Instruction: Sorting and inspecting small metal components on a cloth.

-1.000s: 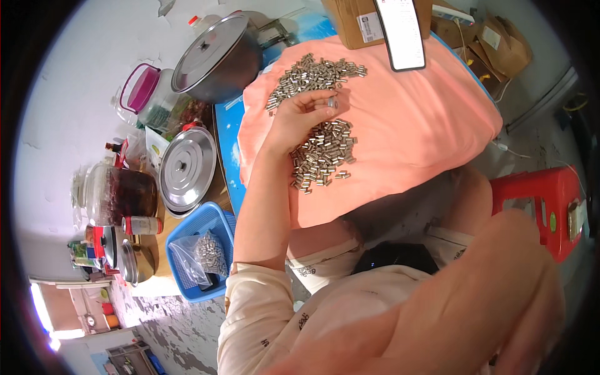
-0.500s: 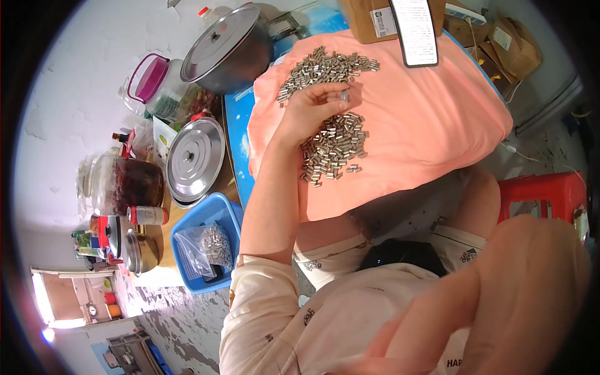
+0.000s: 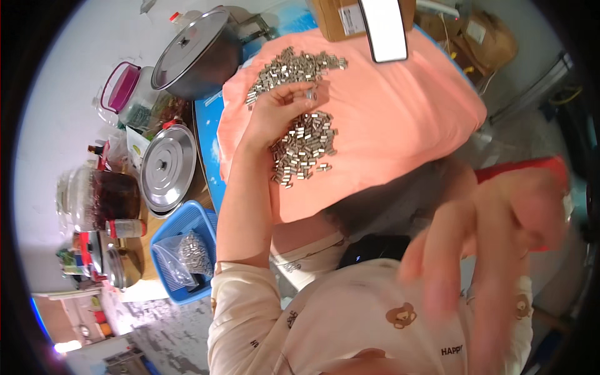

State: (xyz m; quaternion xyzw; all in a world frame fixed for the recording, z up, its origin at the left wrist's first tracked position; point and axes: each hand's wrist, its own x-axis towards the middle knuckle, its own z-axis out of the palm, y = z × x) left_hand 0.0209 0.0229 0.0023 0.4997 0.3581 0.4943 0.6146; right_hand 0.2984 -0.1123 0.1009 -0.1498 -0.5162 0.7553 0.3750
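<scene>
My left hand (image 3: pixel 278 111) rests over the near side of a pile of small silvery metal cylinders (image 3: pixel 289 69) on a salmon-pink cloth-covered cushion (image 3: pixel 387 119). Thumb and fingers are pinched together, with a small silvery piece, seemingly one of the cylinders, at their tips. A second heap of cylinders (image 3: pixel 306 144) lies just below that hand, with a few loose ones at its near edge. Raised close to the camera at the right, my right hand (image 3: pixel 478 231) is blurred. Its fingers look stretched and apart, and nothing shows in them.
A phone (image 3: pixel 384 31) with a bright screen leans against a cardboard box (image 3: pixel 334 19) behind the cushion. To the left are a lidded pot (image 3: pixel 194 56), a steel lid (image 3: pixel 167 169), jars, and a blue basket (image 3: pixel 165 240) holding a bag of cylinders (image 3: pixel 195 253). A red stool (image 3: pixel 544 169) stands right.
The whole scene has shifted left in view as the head turned. My right hand has swung up and its fingers now spread. My left hand keeps its pinch between the heaps.
</scene>
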